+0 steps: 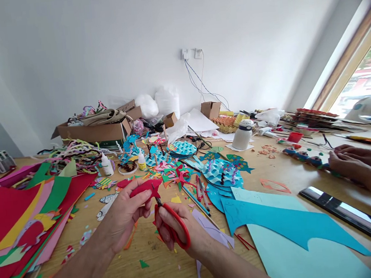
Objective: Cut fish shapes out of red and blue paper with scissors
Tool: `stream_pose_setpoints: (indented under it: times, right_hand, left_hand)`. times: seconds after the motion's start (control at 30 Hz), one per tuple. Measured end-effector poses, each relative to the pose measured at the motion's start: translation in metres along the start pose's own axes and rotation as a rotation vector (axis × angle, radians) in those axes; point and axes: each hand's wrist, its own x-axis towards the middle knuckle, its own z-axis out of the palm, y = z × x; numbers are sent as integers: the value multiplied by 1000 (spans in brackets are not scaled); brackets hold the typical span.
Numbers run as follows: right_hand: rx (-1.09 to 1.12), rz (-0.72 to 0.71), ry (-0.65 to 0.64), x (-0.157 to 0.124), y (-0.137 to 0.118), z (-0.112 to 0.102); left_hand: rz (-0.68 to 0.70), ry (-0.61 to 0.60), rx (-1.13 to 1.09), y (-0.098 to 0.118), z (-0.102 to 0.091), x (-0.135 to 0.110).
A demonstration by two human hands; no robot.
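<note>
My left hand (124, 214) pinches a small red paper cut-out (146, 188) between thumb and fingers, just above the wooden table (158, 268). My right hand (177, 229) is closed through the handles of red scissors (173, 225). The scissor blades point up into the lower edge of the red paper. Both hands are held close together in front of me.
Stacked coloured paper sheets (19, 220) lie at the left, blue and light-blue sheets (279, 226) at the right. Blue paper fish (223, 172), glue bottles (106, 165), scraps and cardboard boxes (93, 130) crowd the middle and back. Another person's hands (354, 160) work at the right, near a metal ruler (347, 215).
</note>
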Motion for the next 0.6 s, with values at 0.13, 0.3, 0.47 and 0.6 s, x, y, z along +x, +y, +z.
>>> stream_pose_setpoints:
  times: [0.13,0.3,0.47,0.6]
  right_hand:
    - [3,-11,0,2,4,-1]
    - [-6,-32,-10,2,4,-2]
    - [-19,-24,-2,0,2,-2]
    - [-5,-31,0,1,3,-2]
  left_hand:
    - [0,-19,10,-1,0,-1]
    - [-9,-12,31,0,2,-2]
    - [-19,-9,44,1,2,-2]
    - [-20,-9,52,1,2,-3]
